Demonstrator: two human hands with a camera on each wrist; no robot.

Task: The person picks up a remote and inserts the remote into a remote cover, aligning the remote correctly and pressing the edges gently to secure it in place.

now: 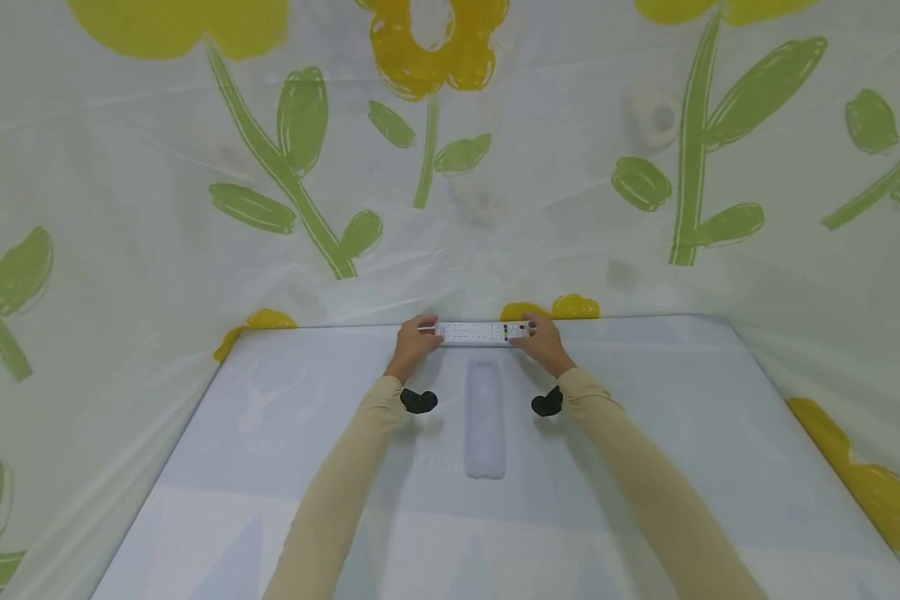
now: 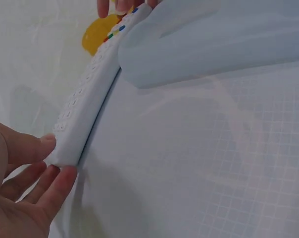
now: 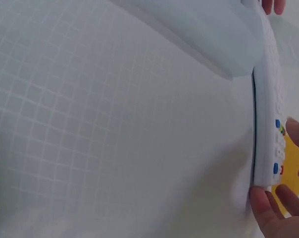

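A long white remote control (image 1: 471,333) with rows of small buttons and a few coloured ones lies crosswise at the table's far edge, buttons up. My left hand (image 1: 412,346) holds its left end; in the left wrist view the thumb (image 2: 46,144) is at the side and the fingertips are at the lower corner. At the other end, by the coloured buttons, my right hand (image 1: 543,343) grips it, with a fingertip (image 3: 260,196) under the end in the right wrist view. A pale translucent sleeve (image 1: 484,421) lies lengthwise on the near side, between my forearms.
The pale table (image 1: 270,467) carries faint printed shapes. Behind and beside it hangs a white cloth (image 1: 540,225) with yellow flowers and green leaves. Black wrist-worn pieces (image 1: 420,402) stick out inward from both wrists.
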